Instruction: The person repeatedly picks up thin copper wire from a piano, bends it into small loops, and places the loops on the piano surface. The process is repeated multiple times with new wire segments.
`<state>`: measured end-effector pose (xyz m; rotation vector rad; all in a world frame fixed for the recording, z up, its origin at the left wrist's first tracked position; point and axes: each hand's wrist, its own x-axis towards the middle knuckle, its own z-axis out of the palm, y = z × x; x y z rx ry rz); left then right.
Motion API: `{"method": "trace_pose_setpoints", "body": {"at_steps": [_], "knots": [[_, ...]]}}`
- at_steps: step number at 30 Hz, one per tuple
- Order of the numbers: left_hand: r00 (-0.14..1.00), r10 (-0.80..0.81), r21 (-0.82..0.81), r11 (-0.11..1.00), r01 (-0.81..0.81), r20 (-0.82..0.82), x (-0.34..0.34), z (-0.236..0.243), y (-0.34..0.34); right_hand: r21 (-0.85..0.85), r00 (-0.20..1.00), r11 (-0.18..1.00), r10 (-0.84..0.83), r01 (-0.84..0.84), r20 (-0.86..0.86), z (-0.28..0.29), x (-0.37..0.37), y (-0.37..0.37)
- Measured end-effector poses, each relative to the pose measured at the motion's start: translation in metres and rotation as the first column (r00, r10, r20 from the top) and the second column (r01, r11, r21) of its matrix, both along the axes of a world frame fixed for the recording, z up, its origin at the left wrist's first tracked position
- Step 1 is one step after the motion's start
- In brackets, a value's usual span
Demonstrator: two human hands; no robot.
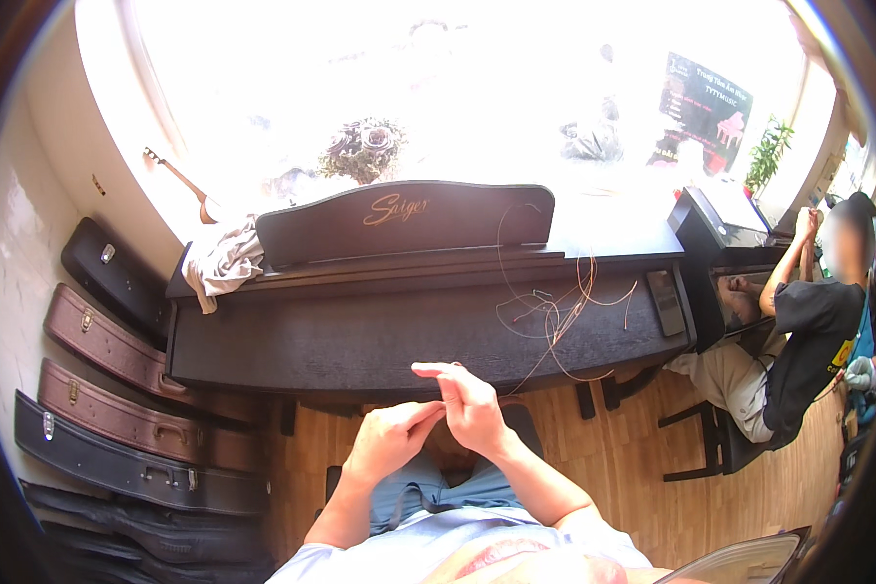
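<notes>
My left hand (391, 440) and my right hand (472, 407) meet in front of my lap, just short of the black digital piano (360, 336). The left thumb and fingers are pinched together beside the right palm. Curled toward the left hand, the right hand has its upper fingers pointing left. Whatever lies between the fingers is too small to make out. Thin loose copper-coloured strings (553, 326) lie tangled on the piano's closed lid, right of the middle. One strand runs down over the front edge toward my right hand; where it ends I cannot see.
A phone (665, 303) lies at the lid's right end, a crumpled cloth (226, 261) at its left. Instrument cases (131, 428) line the left wall. At the right, a person (813, 326) sits on a black chair by another dark keyboard cabinet (725, 234).
</notes>
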<state>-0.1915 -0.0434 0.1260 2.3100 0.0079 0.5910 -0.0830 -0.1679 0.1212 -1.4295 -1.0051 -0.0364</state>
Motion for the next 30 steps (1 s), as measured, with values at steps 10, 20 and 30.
{"method": "trace_pose_setpoints", "body": {"at_steps": [10, 20, 30], "knots": [[0.973, -0.169, -0.003, 0.985, 0.17, -0.154, -0.031, 0.039, 0.035, -0.522, 0.652, 0.408, 0.593, -0.749, -0.472, 0.019, 0.02, -0.023], [0.993, 0.03, -0.274, 0.962, 0.004, 0.118, -0.03, 0.036, 0.036, 0.555, 0.041, 0.405, 0.832, -0.727, -0.553, -0.009, 0.006, -0.033], [0.995, 0.057, -0.136, 0.99, -0.045, 0.082, -0.009, 0.002, -0.002, 0.195, 0.942, 0.945, 0.294, -0.262, -0.161, 0.022, -0.025, -0.01]]}}
